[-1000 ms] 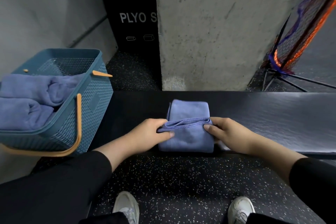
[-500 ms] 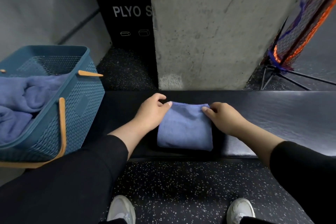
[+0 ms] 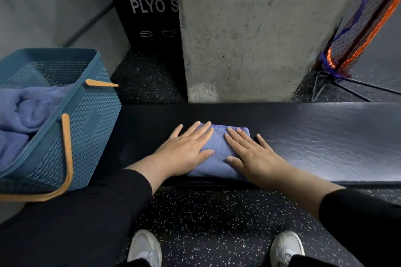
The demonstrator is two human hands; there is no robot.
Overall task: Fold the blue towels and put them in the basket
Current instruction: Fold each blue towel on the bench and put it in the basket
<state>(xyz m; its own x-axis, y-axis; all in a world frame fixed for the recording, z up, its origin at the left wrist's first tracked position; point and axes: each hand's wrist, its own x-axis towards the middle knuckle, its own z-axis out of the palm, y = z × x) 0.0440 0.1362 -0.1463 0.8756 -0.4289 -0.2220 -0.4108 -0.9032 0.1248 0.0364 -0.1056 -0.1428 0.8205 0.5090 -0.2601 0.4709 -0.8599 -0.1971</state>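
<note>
1. While both hands lie flat on it, the folded blue towel [image 3: 218,151] rests on the black padded bench [image 3: 314,143], close to the front edge and somewhat left of the middle of the visible part.
2. The left hand [image 3: 184,150] is open, with straight spread fingers; its palm covers the left side of the towel and its outer fingers reach onto the bench surface beside it.
3. The right hand [image 3: 252,155] is also open and flat; it presses on the right side of the towel, and its outer fingers lie past the right edge of the cloth, on the bench.
4. Between the two hands a strip of the towel shows, and the far edge of the towel is visible just beyond the fingertips.
5. The teal plastic basket [image 3: 86,128] with orange handles [image 3: 66,149] stands at the left end of the bench, tilted in this view, well apart from the folded towel.
6. Inside the basket lie more blue towels [image 3: 23,112], loosely heaped against its near left side.
7. Behind the bench stands a concrete pillar [image 3: 249,28], and left of it a black box with the letters "PLYO S" [image 3: 152,6].
8. At the far right, beyond the back edge of the bench, an orange and blue net [image 3: 358,34] leans on a thin black stand.
9. Below the front edge, two white shoes [image 3: 145,249] stand on the speckled black floor [image 3: 217,223], and black sleeves [image 3: 86,212] cover both forearms.
</note>
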